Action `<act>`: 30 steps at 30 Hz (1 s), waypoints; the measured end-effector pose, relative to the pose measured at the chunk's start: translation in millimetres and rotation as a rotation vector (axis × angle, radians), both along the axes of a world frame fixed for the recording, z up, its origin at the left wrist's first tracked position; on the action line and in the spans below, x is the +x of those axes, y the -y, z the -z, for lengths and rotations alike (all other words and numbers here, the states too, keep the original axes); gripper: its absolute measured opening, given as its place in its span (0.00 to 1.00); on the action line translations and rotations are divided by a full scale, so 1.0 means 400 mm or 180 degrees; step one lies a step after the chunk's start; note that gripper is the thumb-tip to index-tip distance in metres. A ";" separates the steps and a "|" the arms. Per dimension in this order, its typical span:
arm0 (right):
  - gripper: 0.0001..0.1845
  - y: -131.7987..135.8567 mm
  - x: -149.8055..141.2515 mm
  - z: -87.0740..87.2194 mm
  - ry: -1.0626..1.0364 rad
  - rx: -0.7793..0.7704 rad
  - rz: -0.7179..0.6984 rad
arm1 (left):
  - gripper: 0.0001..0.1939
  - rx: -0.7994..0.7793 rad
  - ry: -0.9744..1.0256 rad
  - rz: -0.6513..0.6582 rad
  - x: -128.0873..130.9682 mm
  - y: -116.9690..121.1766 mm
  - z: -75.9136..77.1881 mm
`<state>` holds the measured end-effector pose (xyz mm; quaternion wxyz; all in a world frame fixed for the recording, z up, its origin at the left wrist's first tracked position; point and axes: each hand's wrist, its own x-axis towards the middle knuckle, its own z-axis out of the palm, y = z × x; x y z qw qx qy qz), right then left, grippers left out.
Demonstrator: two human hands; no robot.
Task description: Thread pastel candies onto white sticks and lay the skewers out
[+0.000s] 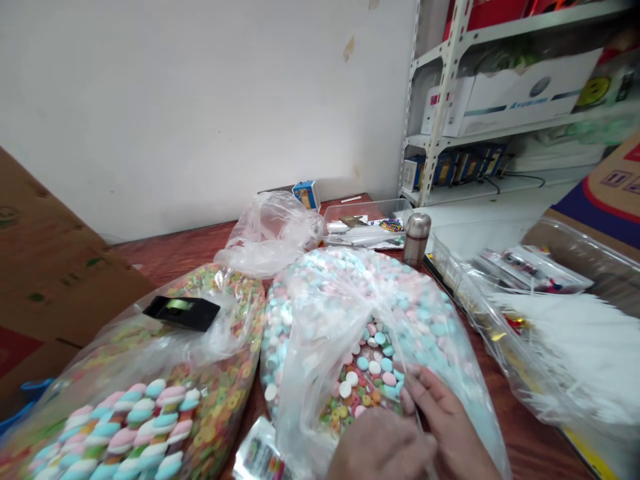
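Note:
Both hands are at the front of a clear plastic bag (pixel 310 360) of pastel candies. Inside its open mouth lie loose pink, blue and white candies (pixel 375 365) with small ring-shaped candies (pixel 367 401). My left hand (pixel 383 447), blurred, is curled closed at the bottom edge. My right hand (pixel 445 420) pinches thumb and fingers together beside the opening. A thin pale strand seems to run between the hands; what each grips is too small or hidden to name. At left, rows of stacked candies (pixel 133 427) lie on a bag of fruit-coloured rings (pixel 230 373).
A black box (pixel 183 313) rests on the left bag. A shiny packet (pixel 260 453) lies between the bags. Behind are a crumpled plastic bag (pixel 270 233), a clear tray (pixel 350 233) and a metal flask (pixel 417 240). Right, a clear bin (pixel 485 333) holds white packets; cardboard (pixel 65 267) stands left.

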<state>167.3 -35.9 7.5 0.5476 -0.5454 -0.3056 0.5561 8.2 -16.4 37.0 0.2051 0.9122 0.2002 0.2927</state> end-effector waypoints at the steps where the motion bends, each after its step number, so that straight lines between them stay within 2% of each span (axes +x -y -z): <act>1: 0.21 -0.011 0.016 0.010 0.0439 0.0082 0.0113 | 0.18 -0.0110 0.0052 -0.0269 0.008 -0.015 0.005; 4: 0.16 -0.049 0.049 0.038 0.2282 0.0416 -0.0111 | 0.15 -0.0796 0.0163 -0.1246 0.028 -0.087 0.017; 6: 0.13 -0.083 0.045 0.049 0.3107 0.0467 -0.0308 | 0.14 -0.1085 -0.0049 -0.1501 0.049 -0.141 0.035; 9: 0.13 -0.139 0.012 0.058 0.3446 0.0372 -0.0285 | 0.13 -0.1189 -0.0160 -0.1538 0.090 -0.204 0.076; 12: 0.13 -0.180 -0.014 0.065 0.3571 0.0337 -0.0210 | 0.15 -0.1204 -0.0048 -0.1620 0.118 -0.229 0.108; 16: 0.12 -0.188 0.004 0.072 0.3410 0.0394 -0.0175 | 0.10 -0.1240 0.0078 -0.1845 0.109 -0.223 0.116; 17: 0.12 -0.182 0.014 0.070 0.3309 0.0429 -0.0186 | 0.08 -0.1398 0.0218 -0.1930 0.103 -0.219 0.115; 19: 0.12 -0.164 0.033 0.061 0.3035 0.0527 -0.0278 | 0.05 -0.1969 0.0651 -0.2106 0.092 -0.209 0.113; 21: 0.13 -0.140 0.045 0.044 0.2691 0.0644 -0.0518 | 0.08 -0.2776 0.1160 -0.2133 0.086 -0.198 0.111; 25: 0.14 -0.097 0.045 0.007 0.1342 0.0853 -0.0977 | 0.18 -0.4041 0.1999 -0.1665 0.085 -0.168 0.096; 27: 0.14 -0.085 0.041 0.001 0.0969 0.0875 -0.0922 | 0.18 -0.4392 0.2230 -0.1515 0.086 -0.150 0.082; 30: 0.14 -0.079 0.037 0.009 0.0967 0.0823 -0.0740 | 0.17 -0.4654 0.2330 -0.1460 0.087 -0.127 0.061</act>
